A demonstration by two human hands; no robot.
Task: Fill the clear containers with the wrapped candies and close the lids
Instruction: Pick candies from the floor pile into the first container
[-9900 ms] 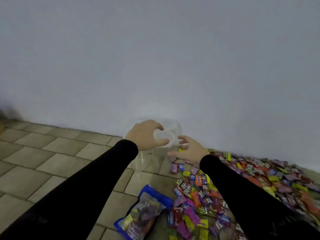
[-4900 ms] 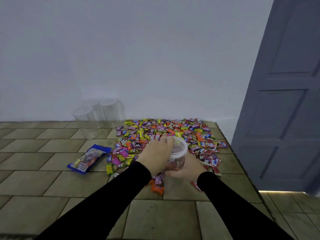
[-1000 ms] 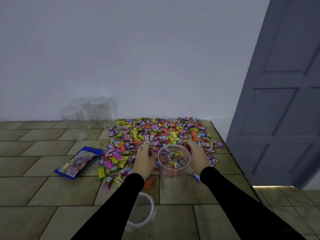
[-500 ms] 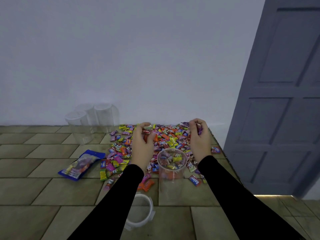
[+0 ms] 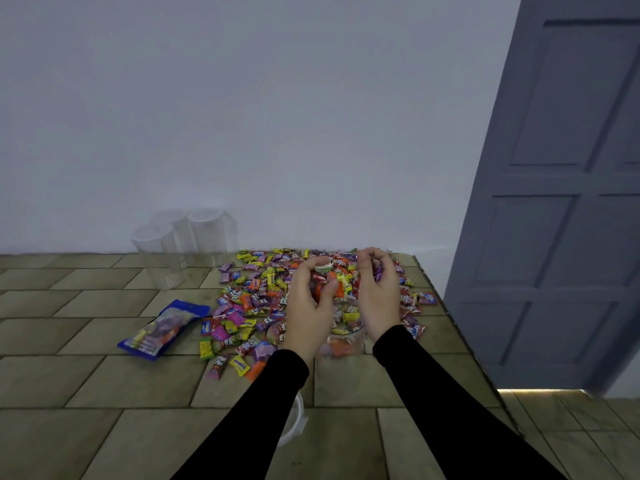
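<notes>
A clear container [image 5: 343,355] stands on the tiled surface between my forearms, with some wrapped candies inside. My left hand [image 5: 311,306] and my right hand [image 5: 377,292] are cupped side by side just above its mouth, each holding a handful of candies. Behind the hands a wide pile of wrapped candies [image 5: 256,292] in many colours is spread out. The container's lid [image 5: 294,424] lies on the surface near me, mostly hidden under my left sleeve.
Three empty clear containers [image 5: 162,258] stand against the white wall at the back left. A blue candy bag [image 5: 162,329] lies left of the pile. The tiled surface [image 5: 86,382] ends at an edge on the right, beside a grey door [image 5: 561,202].
Both hands, each with a scoop of candies, have come together from the pile and now sit over the container's mouth. Earlier the lid was taken off and laid down near me.
</notes>
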